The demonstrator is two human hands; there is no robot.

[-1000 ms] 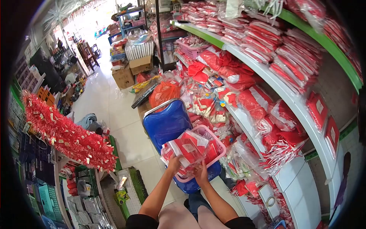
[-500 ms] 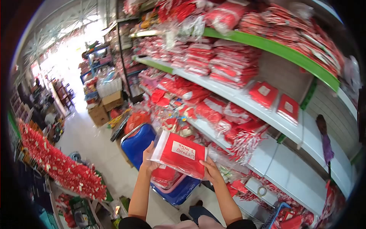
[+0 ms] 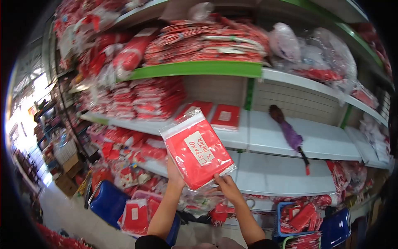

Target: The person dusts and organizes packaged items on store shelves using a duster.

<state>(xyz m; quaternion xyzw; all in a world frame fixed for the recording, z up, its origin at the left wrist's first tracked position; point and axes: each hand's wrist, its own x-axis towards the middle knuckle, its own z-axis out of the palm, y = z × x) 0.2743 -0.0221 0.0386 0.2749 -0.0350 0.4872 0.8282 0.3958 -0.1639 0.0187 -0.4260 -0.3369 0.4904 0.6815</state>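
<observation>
Between my hands is a clear plastic packet of folded red cloth (image 3: 198, 151), with a white handwritten label reading "LISPANG 3 METER". My left hand (image 3: 175, 174) grips its lower left side, with the fingers mostly hidden underneath. At the lower right corner, my right hand (image 3: 229, 190) pinches the plastic edge. Behind the packet, on the middle shelf (image 3: 286, 135), a similar labelled red packet (image 3: 226, 118) lies flat, and another beside it is partly covered by the one I hold. Left of those rises a stack of red packets (image 3: 159, 99).
A folded purple umbrella (image 3: 290, 133) lies on the shelf to the right. Stacked red and white goods (image 3: 207, 43) fill the upper shelf. Below left stands a blue chair (image 3: 107, 203) beside a pink basket of red packets (image 3: 134, 218); a blue basket (image 3: 280, 220) sits low right.
My view has swung right toward the shelves. The packet has come up in front of the middle shelf and tilted, its label now turned more upright; both hands still hold it.
</observation>
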